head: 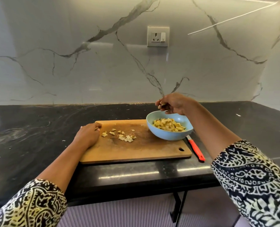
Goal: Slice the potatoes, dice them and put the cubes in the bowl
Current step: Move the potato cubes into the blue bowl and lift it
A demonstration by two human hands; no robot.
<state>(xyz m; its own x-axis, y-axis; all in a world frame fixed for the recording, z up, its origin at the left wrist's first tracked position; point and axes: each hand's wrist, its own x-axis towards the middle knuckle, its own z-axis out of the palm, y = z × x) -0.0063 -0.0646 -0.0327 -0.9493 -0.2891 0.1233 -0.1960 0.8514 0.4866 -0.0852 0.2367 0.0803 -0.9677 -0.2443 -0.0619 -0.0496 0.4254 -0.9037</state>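
A light blue bowl (163,134) holding a heap of potato cubes (168,125) stands on the right end of a wooden cutting board (136,151). Several loose potato cubes (125,137) lie on the board's middle. My right hand (173,104) hovers above the bowl's far rim, fingers pinched on a few small potato pieces. My left hand (88,133) rests on the board's left end, fingers curled, just left of the loose cubes; I see nothing held in it. A knife with a red handle (196,149) lies on the counter right of the board, its blade partly under the bowl.
The board sits near the front edge of a black stone counter (29,128). A marble backsplash with a wall socket (158,36) rises behind. Ribbed cabinet fronts (119,213) show below the counter edge.
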